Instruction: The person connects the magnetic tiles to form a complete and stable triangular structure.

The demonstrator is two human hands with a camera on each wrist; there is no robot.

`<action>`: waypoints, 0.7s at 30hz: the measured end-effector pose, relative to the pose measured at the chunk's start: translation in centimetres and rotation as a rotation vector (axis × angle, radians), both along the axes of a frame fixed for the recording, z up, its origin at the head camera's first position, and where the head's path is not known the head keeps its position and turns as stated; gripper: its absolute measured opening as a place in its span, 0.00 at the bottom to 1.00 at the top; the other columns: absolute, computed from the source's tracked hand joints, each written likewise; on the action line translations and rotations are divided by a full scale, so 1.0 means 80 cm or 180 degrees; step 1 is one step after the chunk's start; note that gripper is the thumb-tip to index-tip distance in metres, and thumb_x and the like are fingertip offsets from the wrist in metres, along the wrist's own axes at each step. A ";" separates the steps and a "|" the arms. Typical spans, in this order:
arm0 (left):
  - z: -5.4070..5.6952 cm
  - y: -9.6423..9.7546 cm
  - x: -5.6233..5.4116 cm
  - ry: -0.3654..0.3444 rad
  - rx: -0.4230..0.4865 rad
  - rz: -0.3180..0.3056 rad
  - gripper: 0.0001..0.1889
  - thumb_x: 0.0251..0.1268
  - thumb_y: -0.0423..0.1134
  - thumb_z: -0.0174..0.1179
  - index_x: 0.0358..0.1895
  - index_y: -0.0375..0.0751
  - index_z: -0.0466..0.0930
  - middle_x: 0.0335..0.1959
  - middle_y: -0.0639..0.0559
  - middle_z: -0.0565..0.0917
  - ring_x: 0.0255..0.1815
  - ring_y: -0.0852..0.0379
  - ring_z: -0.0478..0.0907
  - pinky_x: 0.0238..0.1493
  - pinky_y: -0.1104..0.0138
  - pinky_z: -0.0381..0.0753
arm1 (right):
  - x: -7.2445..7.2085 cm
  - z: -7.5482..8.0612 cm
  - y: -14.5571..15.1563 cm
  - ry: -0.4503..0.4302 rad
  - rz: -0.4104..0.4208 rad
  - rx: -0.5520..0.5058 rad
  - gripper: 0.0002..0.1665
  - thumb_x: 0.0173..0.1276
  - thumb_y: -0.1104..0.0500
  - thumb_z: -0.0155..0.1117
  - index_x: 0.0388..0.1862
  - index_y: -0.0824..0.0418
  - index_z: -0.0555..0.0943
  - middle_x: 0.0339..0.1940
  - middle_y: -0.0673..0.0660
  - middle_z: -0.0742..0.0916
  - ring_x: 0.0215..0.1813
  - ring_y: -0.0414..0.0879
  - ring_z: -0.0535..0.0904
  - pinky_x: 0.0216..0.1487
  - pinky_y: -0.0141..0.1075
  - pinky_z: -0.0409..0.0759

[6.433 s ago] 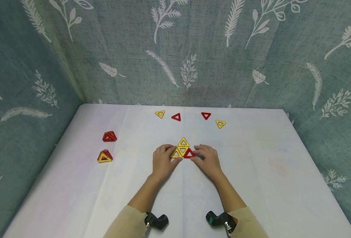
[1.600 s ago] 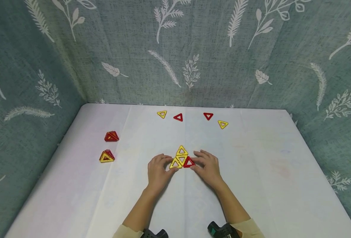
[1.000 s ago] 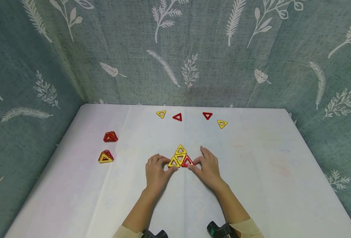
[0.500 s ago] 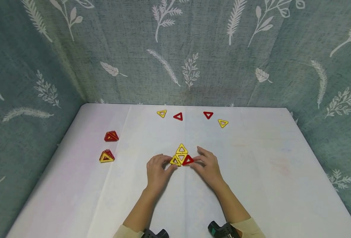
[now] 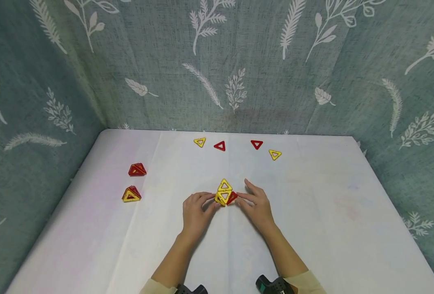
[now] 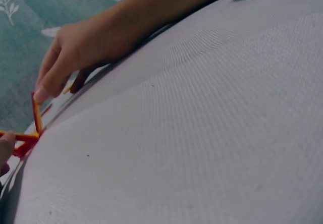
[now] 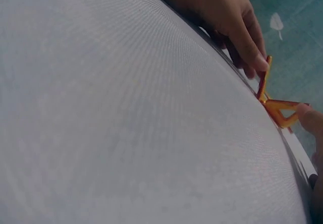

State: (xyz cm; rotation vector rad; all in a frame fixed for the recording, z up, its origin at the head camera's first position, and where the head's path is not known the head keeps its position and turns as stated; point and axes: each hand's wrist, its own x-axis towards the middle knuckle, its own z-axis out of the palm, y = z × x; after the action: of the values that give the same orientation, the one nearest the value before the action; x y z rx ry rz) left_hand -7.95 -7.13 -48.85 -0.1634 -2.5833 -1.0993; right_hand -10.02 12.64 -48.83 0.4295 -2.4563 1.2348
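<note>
Several triangular frame tiles, joined edge to edge, sit between the hands in the head view. My left hand (image 5: 196, 213) pinches the left yellow tile (image 5: 218, 199) between thumb and fingers. My right hand (image 5: 257, 211) pinches the red tile (image 5: 233, 197) by its outer side, its index finger raised off it. Both side tiles are tilted up against the middle yellow tile (image 5: 224, 191); the top yellow tile (image 5: 224, 181) points away from me. In the left wrist view a tile (image 6: 37, 115) stands steeply under the right hand (image 6: 81, 47). The right wrist view shows another raised tile (image 7: 266, 77) at the left fingertips.
At the back of the white table (image 5: 312, 196) lie loose yellow (image 5: 200, 142) and red (image 5: 220, 145) triangles, with another red (image 5: 256, 144) and yellow one (image 5: 274, 154) further right. Two small pyramids, one red (image 5: 137, 169), one yellow and red (image 5: 131, 194), stand at left.
The joined tiles were slid toward me earlier. Since then the left yellow and red side tiles have folded up from flat, and both hands have closed inward. The right index finger has lifted.
</note>
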 end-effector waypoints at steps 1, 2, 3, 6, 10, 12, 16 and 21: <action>-0.001 0.000 -0.001 0.0023 -0.0024 -0.0011 0.16 0.52 0.46 0.69 0.44 0.45 0.85 0.44 0.51 0.82 0.51 0.51 0.75 0.59 0.50 0.62 | 0.000 0.000 0.000 -0.0028 -0.0015 -0.0030 0.14 0.50 0.61 0.75 0.39 0.61 0.88 0.61 0.60 0.79 0.61 0.56 0.74 0.61 0.49 0.71; -0.001 0.000 -0.001 0.0050 -0.0042 -0.0026 0.16 0.52 0.46 0.69 0.44 0.45 0.85 0.44 0.51 0.82 0.51 0.51 0.75 0.59 0.50 0.63 | 0.000 0.000 -0.001 -0.0048 -0.0023 -0.0043 0.14 0.51 0.61 0.75 0.39 0.61 0.88 0.61 0.60 0.79 0.62 0.56 0.74 0.61 0.49 0.71; -0.001 0.001 -0.002 0.0077 -0.0054 -0.0044 0.16 0.52 0.46 0.69 0.44 0.45 0.85 0.44 0.51 0.82 0.51 0.51 0.75 0.59 0.50 0.63 | -0.001 0.001 -0.001 -0.0069 -0.0024 -0.0060 0.14 0.51 0.61 0.75 0.39 0.61 0.88 0.61 0.60 0.79 0.62 0.56 0.73 0.61 0.50 0.71; -0.002 0.001 -0.005 0.0150 -0.0074 -0.0106 0.16 0.53 0.46 0.68 0.45 0.45 0.85 0.45 0.51 0.82 0.51 0.50 0.75 0.58 0.50 0.63 | -0.002 0.001 -0.001 -0.0092 -0.0003 -0.0020 0.16 0.49 0.59 0.76 0.39 0.60 0.87 0.62 0.60 0.79 0.62 0.57 0.73 0.61 0.52 0.70; -0.003 0.002 -0.006 0.0165 -0.0126 -0.0145 0.16 0.55 0.45 0.67 0.46 0.44 0.84 0.45 0.50 0.82 0.51 0.50 0.75 0.59 0.50 0.63 | -0.004 0.001 -0.001 -0.0083 0.0070 0.0068 0.18 0.49 0.58 0.76 0.41 0.59 0.87 0.62 0.60 0.78 0.63 0.57 0.73 0.59 0.55 0.68; -0.002 0.002 -0.005 0.0138 -0.0167 -0.0141 0.16 0.56 0.45 0.66 0.46 0.44 0.84 0.45 0.50 0.82 0.52 0.50 0.75 0.59 0.50 0.62 | -0.005 0.000 -0.002 -0.0057 0.0111 0.0090 0.18 0.49 0.57 0.76 0.41 0.60 0.87 0.62 0.61 0.78 0.62 0.58 0.73 0.59 0.56 0.68; 0.002 0.002 -0.004 0.0070 -0.0234 -0.0126 0.16 0.57 0.47 0.65 0.47 0.45 0.84 0.45 0.49 0.81 0.52 0.49 0.75 0.60 0.50 0.62 | -0.008 0.002 -0.004 0.0064 0.0184 0.0092 0.18 0.48 0.59 0.76 0.40 0.61 0.87 0.61 0.63 0.78 0.60 0.59 0.76 0.56 0.57 0.69; 0.003 0.003 -0.003 0.0049 -0.0351 -0.0173 0.18 0.57 0.47 0.65 0.50 0.45 0.83 0.47 0.49 0.81 0.53 0.49 0.74 0.59 0.49 0.63 | -0.013 0.000 -0.006 0.0207 0.0200 0.0154 0.17 0.48 0.59 0.76 0.39 0.61 0.87 0.60 0.65 0.79 0.56 0.59 0.79 0.52 0.56 0.70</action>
State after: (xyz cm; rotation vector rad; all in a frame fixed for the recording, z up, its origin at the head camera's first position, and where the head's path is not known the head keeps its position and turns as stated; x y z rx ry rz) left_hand -8.19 -6.88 -48.58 -0.2686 -2.6412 -0.9699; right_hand -11.08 12.18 -48.80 0.5554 -2.4390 1.1688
